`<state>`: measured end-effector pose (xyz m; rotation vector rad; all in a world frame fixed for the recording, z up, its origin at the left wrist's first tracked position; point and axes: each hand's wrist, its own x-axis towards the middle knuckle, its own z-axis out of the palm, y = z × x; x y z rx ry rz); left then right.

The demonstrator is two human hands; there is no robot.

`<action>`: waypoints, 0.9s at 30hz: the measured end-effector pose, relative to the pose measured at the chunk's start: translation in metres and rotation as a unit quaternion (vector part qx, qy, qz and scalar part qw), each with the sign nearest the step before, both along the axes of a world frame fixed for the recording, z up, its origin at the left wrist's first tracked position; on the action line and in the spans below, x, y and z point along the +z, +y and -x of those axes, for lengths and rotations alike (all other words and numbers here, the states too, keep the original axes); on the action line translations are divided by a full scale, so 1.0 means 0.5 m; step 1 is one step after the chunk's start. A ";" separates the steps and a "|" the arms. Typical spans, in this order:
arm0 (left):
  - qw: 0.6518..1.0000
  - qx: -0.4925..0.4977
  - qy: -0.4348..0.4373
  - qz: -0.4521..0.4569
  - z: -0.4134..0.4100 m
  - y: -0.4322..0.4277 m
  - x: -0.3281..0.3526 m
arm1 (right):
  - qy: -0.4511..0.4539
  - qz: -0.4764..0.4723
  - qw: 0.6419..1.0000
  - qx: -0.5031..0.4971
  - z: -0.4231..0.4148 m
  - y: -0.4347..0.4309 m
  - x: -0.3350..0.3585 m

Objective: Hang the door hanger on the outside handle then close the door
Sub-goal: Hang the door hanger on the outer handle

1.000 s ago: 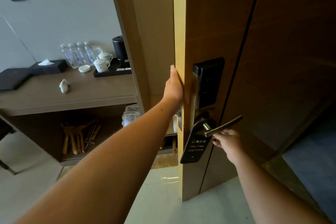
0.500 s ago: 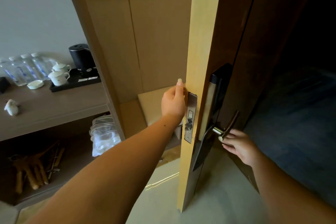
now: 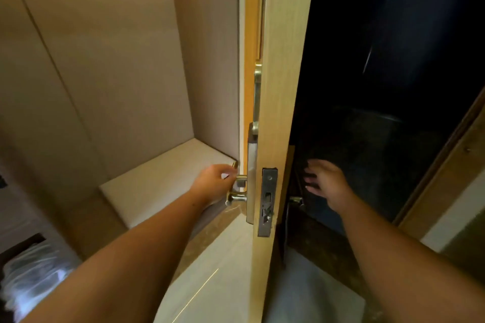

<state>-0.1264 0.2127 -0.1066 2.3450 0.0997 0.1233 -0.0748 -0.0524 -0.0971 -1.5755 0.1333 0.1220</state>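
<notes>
The wooden door (image 3: pixel 278 86) stands edge-on in the middle of the head view, its steel latch plate (image 3: pixel 267 202) facing me. My left hand (image 3: pixel 212 186) is closed around the brass inside handle (image 3: pixel 237 198) left of the door. On the dark outer side, my right hand (image 3: pixel 325 183) hovers with fingers spread, off the outside handle (image 3: pixel 295 200). Only a dark strip of the door hanger (image 3: pixel 287 228) shows below that handle; the rest is hidden behind the door edge.
Beige wall panels (image 3: pixel 118 60) and a low ledge (image 3: pixel 168 178) fill the left. A pale tiled floor (image 3: pixel 223 275) runs under the door. The door frame (image 3: pixel 446 178) slants at the right. Wrapped white items (image 3: pixel 34 273) sit at the lower left.
My left hand dropped from the door edge onto the inside handle. My right hand let go of the outside handle and opened. The view swung right, so the desk left the frame.
</notes>
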 end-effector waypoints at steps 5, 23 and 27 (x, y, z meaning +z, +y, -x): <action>0.968 -0.135 0.059 -0.205 -0.042 -0.101 -0.015 | -0.002 0.040 0.999 -0.006 -0.026 -0.103 0.031; 0.920 -0.234 -0.019 -0.312 -0.211 -0.443 -0.071 | 0.020 0.109 0.987 -0.115 -0.016 -0.465 0.008; 0.906 -0.273 -0.039 -0.322 -0.264 -0.522 -0.069 | 0.026 0.104 0.979 -0.175 -0.023 -0.532 0.003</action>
